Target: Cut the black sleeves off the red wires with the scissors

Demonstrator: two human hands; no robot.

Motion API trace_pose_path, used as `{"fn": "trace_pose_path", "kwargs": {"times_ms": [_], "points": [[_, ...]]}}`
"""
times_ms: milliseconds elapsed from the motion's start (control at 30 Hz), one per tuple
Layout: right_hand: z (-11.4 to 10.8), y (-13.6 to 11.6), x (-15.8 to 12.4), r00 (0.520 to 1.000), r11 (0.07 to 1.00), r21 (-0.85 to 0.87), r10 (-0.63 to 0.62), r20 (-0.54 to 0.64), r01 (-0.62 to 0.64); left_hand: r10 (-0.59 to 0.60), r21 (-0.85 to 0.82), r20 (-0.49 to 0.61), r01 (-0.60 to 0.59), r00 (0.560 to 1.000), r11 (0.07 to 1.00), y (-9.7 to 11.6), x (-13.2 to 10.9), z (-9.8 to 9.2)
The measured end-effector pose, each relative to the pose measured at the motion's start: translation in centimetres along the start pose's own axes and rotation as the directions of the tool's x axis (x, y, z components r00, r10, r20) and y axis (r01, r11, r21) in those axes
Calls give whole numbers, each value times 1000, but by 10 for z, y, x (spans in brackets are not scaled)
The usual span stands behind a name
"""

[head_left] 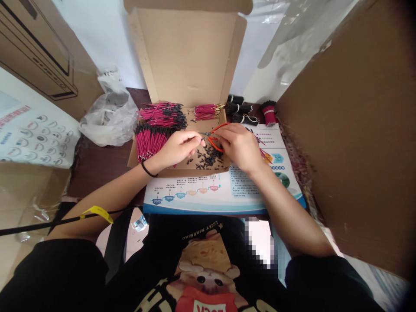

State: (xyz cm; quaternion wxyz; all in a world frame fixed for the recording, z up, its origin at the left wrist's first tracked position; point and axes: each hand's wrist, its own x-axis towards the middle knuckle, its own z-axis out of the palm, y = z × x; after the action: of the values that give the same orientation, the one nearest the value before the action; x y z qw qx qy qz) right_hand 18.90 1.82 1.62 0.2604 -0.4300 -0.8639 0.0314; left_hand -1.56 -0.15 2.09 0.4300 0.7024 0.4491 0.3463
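Note:
My right hand [241,145] is closed around the orange handles of small scissors [209,134], whose blades point left toward my other hand. My left hand [184,146] is pinched close to the blade tips; what sits between its fingertips is too small to make out. Both hands are over a shallow cardboard box [178,174] with its lid raised. Small black pieces [211,158] lie scattered in the box beneath the scissors. Red wires with black ends fill its left side, in a front pile [151,143] and a back pile [162,115].
Another bunch of red wires [207,112] lies at the back of the box. Tied black bundles [238,108] and a red bundle [268,113] stand behind at the right. A plastic bag [112,115] is at left. A printed sheet [195,199] lies under the box; a cardboard panel [357,130] flanks the right.

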Motion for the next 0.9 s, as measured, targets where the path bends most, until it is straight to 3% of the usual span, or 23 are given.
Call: {"fn": "trace_pose_path", "kwargs": {"times_ms": [167,433,733,900], "points": [[0,-10,-1,994,992,111,-50,-98,61,5,18,8,-5,1000,1000,2,0,0],[1,-19,-3,998,973,222,-54,-30,59,-24,52,63,21,998,998,1,-2,-1],[3,-21,-5,996,962,261,-68,-55,80,-22,78,75,16,997,997,0,-2,0],[3,-32,-5,995,964,263,58,-79,-35,37,123,55,-44,998,991,3,-3,0]]}}
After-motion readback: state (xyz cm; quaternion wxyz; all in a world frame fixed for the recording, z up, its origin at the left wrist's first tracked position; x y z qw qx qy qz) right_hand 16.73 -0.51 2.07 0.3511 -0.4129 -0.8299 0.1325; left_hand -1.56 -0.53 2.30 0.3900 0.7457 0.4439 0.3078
